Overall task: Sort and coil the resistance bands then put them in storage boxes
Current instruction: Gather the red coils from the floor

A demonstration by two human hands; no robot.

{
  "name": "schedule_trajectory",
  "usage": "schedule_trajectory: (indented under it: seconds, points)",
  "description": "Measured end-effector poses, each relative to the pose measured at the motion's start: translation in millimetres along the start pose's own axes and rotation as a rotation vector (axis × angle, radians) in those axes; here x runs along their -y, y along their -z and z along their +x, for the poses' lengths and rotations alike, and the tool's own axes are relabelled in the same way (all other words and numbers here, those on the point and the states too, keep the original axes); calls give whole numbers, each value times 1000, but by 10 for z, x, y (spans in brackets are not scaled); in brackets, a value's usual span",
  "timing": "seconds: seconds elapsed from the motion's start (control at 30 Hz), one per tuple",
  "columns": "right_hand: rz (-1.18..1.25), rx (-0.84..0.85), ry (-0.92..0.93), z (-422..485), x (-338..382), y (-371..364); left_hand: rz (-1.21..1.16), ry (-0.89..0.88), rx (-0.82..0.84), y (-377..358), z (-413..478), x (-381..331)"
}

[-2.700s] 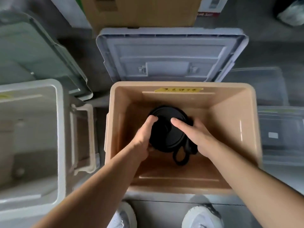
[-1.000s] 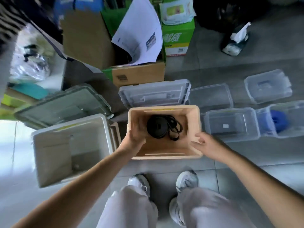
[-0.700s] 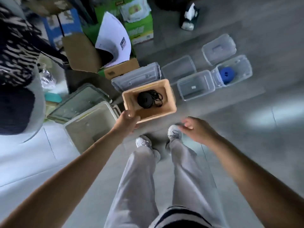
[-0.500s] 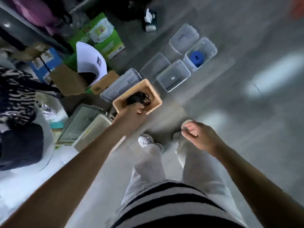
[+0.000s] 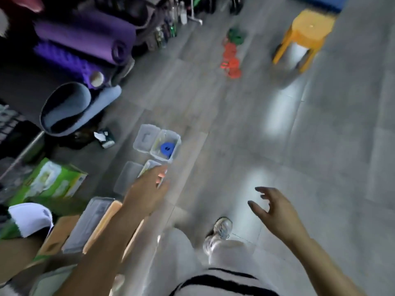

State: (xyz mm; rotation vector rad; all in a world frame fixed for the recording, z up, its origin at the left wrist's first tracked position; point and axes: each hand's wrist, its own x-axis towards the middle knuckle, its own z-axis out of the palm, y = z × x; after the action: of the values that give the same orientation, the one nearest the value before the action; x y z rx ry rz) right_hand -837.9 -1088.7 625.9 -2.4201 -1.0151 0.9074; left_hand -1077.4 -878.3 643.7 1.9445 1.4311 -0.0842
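In the head view, which is blurred, the person is standing over a grey tiled floor [image 5: 320, 146] with both arms reaching forward. The left hand [image 5: 147, 189] is hovering over a row of storage boxes, its fingers stretched out and gripping nothing. The right hand [image 5: 275, 207] is hanging in the air above the bare floor, fingers spread and loosely bent, also carrying nothing.

One blue band [image 5: 167, 147] is lying coiled inside a clear box [image 5: 176, 139], so that colour is looking finished apart from the lid, which is sitting just beside the box. A second clear box [image 5: 150, 164] is showing partly under the left fingers; what it is holding cannot be told. The tan box [image 5: 100, 227] is mostly hidden behind the left forearm, and its inside is not showing.

Well apart from the boxes, red bands [image 5: 230, 63] and green bands [image 5: 236, 36] are lying on the floor near a yellow stool [image 5: 307, 26]. Whether they are coiled is too blurred to tell. By my judgement the job is partway through: those two colours are waiting to be fetched and boxed.
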Motion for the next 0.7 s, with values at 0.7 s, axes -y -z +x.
schedule_trajectory:
  seconds: [0.7]
  points:
    - [-296,78,-21,4022,-351,2549,35,-176,-72,309,4376,-3464]
